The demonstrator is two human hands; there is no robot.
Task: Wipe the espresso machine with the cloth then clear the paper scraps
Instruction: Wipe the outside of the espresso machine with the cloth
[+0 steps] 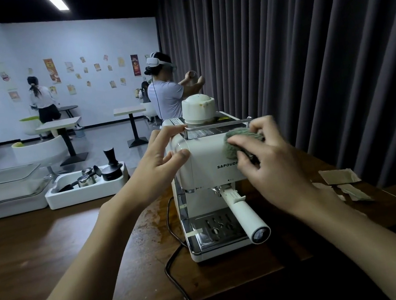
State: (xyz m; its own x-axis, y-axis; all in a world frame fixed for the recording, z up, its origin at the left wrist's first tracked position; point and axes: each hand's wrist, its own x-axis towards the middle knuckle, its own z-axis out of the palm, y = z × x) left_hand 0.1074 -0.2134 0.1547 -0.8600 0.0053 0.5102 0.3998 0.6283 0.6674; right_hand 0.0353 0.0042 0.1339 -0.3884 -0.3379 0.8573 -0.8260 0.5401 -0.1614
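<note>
While the left hand (161, 165) braces the espresso machine (206, 164) on the wooden table (52, 246) — fingers spread and curled over its top left corner, thumb on the front — the right hand (267, 163) clamps the bunched green cloth (235, 142) against the upper front panel. Off right lie the paper scraps (338, 177).

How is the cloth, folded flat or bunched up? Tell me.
Bunched up. The green cloth is a wad, which the right hand holds against the front of the espresso machine.
</note>
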